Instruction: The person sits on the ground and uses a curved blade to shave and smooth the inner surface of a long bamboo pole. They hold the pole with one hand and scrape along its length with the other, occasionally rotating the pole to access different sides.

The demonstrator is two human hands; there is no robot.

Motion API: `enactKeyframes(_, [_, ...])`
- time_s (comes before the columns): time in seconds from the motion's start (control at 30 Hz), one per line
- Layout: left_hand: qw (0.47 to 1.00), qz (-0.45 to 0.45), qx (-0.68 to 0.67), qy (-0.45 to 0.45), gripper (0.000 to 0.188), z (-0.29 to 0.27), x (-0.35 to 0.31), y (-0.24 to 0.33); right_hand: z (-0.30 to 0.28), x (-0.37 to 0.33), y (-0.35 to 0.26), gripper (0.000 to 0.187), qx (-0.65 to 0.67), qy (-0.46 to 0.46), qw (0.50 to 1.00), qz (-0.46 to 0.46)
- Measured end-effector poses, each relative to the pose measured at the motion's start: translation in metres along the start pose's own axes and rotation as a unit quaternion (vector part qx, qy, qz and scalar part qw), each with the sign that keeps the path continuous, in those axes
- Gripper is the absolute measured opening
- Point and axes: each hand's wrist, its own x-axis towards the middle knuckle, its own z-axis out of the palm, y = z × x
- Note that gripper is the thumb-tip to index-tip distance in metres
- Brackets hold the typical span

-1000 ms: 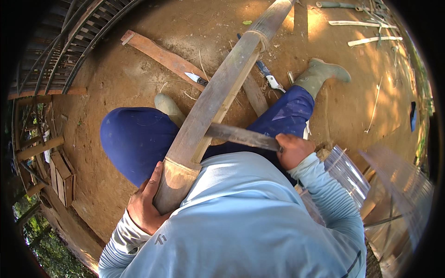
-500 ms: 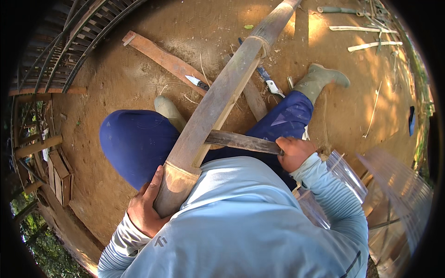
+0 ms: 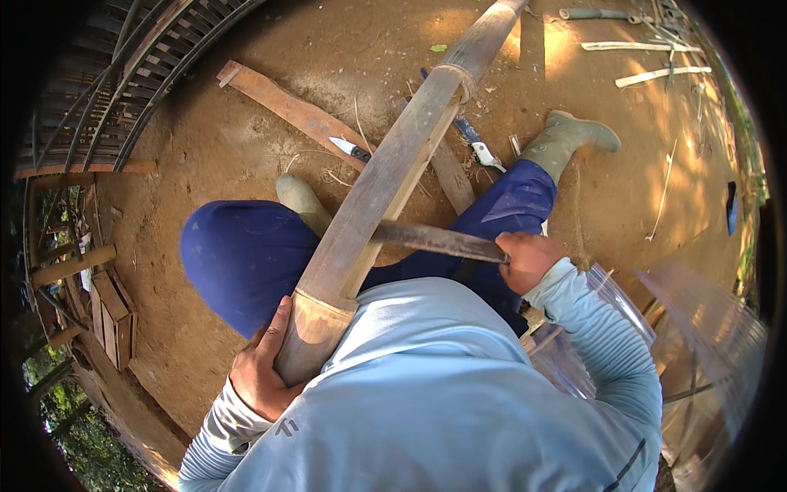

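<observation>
Left hand (image 3: 264, 373) clasps the bamboo (image 3: 365, 191), cut open along one side between two joints (image 3: 324, 301), seemingly whole beyond; right hand (image 3: 533, 264) grips a blade (image 3: 443, 241) at that side

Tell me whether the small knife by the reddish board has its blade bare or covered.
Bare: on the small knife, the pale blade shows uncovered, sticking out from the dark handle.

Rustic workshop: dirt floor (image 3: 615, 197), bamboo (image 3: 389, 168)
</observation>
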Motion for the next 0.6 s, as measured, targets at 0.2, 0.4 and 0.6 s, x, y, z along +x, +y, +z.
enactKeyframes(0.2, [1.000, 0.008, -0.015, 0.008, 0.114, 0.001, 0.001, 0.003, 0.020, 0.011, 0.030, 0.025, 0.027, 0.044, 0.998, 0.039])
enactKeyframes(0.4, [1.000, 0.023, -0.015, 0.009, 0.114, 0.000, 0.003, -0.001, 0.016, 0.030, 0.039, 0.026, 0.040, 0.059, 0.991, 0.114])
enactKeyframes(0.6, [1.000, 0.017, -0.001, 0.008, 0.116, -0.002, 0.005, 0.001, 0.015, 0.024, 0.046, 0.027, 0.023, 0.034, 0.996, 0.074])
